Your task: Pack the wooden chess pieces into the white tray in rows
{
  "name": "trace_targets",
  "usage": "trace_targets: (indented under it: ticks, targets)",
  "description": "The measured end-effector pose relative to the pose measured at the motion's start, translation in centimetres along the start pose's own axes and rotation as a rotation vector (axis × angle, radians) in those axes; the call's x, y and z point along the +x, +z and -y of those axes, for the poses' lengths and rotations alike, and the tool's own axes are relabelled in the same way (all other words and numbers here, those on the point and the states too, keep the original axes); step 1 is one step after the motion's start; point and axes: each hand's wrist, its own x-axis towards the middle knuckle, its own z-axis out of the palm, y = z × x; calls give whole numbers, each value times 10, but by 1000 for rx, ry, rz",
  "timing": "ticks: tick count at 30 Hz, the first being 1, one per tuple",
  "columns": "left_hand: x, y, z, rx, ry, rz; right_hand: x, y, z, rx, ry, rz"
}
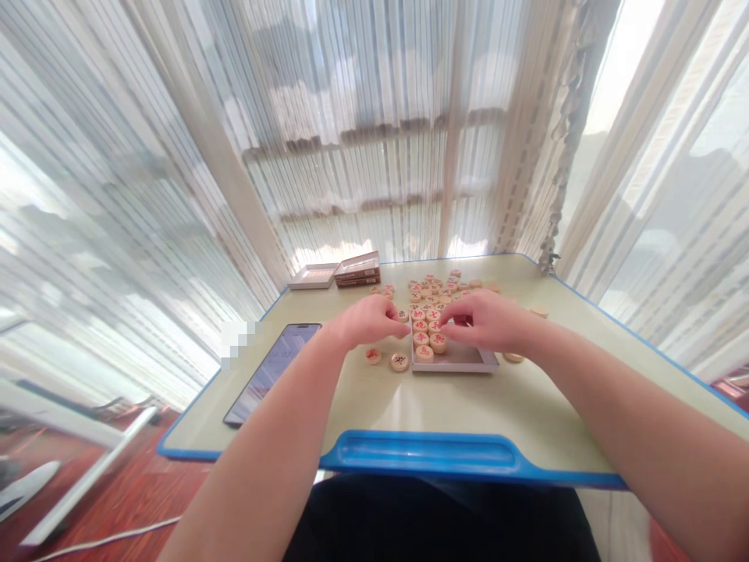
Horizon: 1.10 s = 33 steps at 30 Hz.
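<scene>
A shallow box tray (456,367) lies in front of me, with round wooden Chinese chess pieces (424,354) in rows along its left part. These pieces bear red characters. My right hand (483,318) is over the tray, thumb and forefinger at the edge of a red-marked piece (435,327) in the second row. Just outside the tray's left wall is my left hand (374,321), its thumb apart from the curled fingers and nothing visible between them. Near it lie a black-marked piece (399,362) and a red-marked piece (373,356).
Many loose pieces (430,297) spread behind the tray. At the back left are a box lid (313,276) and stacked boxes (358,269). A phone (272,373) lies left of my forearm. The table (386,406) has a blue rim; curtains hang behind.
</scene>
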Motion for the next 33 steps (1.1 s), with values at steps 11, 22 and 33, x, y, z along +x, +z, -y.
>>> trace_targets:
  ticks: [11,22,33]
  targets:
    - [2,11,-14,-434,89,33,-1,0,9,88,49,-86]
    - [2,13,-13,-503,141,47,1,1,8,130,51,-143]
    - [-4,10,-20,-598,176,29,0,2,6,143,38,-177]
